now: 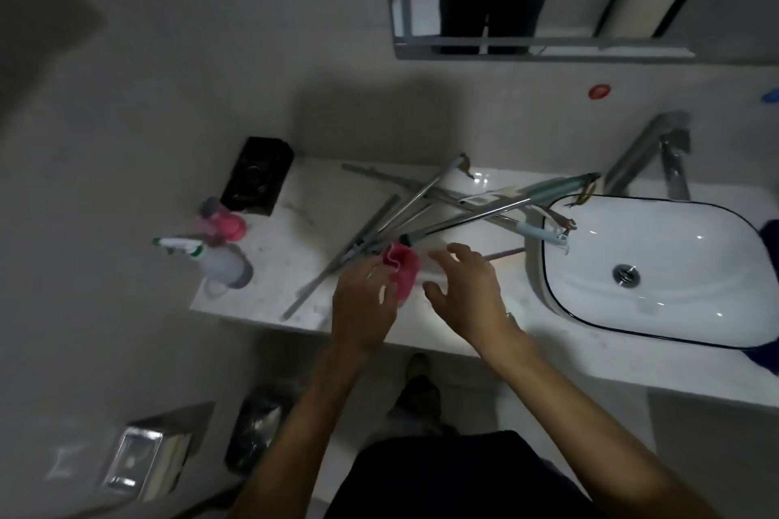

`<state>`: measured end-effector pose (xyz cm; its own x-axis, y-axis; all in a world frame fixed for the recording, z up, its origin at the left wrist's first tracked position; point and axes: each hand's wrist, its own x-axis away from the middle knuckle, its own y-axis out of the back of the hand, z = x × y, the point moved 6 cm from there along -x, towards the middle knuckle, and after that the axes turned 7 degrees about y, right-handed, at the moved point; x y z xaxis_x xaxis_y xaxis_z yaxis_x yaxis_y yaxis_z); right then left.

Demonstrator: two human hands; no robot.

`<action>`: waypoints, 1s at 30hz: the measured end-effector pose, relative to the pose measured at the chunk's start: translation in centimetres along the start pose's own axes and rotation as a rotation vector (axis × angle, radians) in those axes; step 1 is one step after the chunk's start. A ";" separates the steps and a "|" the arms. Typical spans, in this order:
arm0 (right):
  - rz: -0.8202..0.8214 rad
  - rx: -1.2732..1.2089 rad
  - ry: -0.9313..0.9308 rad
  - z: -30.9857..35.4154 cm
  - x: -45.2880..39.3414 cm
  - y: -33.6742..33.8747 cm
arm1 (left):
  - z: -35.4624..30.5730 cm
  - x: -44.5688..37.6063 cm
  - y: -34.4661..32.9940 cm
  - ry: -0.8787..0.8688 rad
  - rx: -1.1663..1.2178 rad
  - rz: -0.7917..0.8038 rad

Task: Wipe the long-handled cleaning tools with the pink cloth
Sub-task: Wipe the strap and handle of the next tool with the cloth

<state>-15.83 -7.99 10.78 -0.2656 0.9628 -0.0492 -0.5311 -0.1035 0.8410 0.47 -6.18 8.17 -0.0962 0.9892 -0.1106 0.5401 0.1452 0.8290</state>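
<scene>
Long-handled cleaning tools (425, 209): several metal poles heaped crosswise on the counter (269, 299), heads toward the sink (657, 265). Left hand (364, 308) pinches the pink cloth (402, 270) at the near pole ends; right hand (468, 291) hovers just beside, fingers spread, grasping nothing. Cloth likely soft, light, bunches easily. Poles probably stiff, smooth, slippery, apt to roll; best steadied mid-shaft. Spray bottle (219, 261) and black box (257, 175) farther left; tap (657, 156) beyond.
</scene>
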 end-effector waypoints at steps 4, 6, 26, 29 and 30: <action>0.020 0.060 -0.142 -3.1 -3.4 -0.8 | -1.1 -5.4 -1.5 -0.109 0.010 0.064; 0.028 0.072 -0.187 -4.3 -4.8 -1.1 | -0.5 -7.5 -3.3 -0.149 -0.023 0.087; 0.333 -0.102 -0.551 -19.1 -6.7 -11.8 | 11.5 -9.1 -24.6 0.383 -0.280 0.683; 0.355 -0.113 -0.572 -19.9 -6.6 -13.1 | 12.3 -10.5 -25.5 0.424 -0.200 0.565; 0.355 -0.121 -0.575 -20.1 -6.5 -13.6 | 12.5 -11.1 -25.4 0.493 -0.111 0.486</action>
<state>-23.04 -17.84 -11.15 0.0111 0.8414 0.5403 -0.5856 -0.4325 0.6856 -1.74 -20.59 -18.52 -0.2478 0.8131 0.5268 0.5321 -0.3402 0.7753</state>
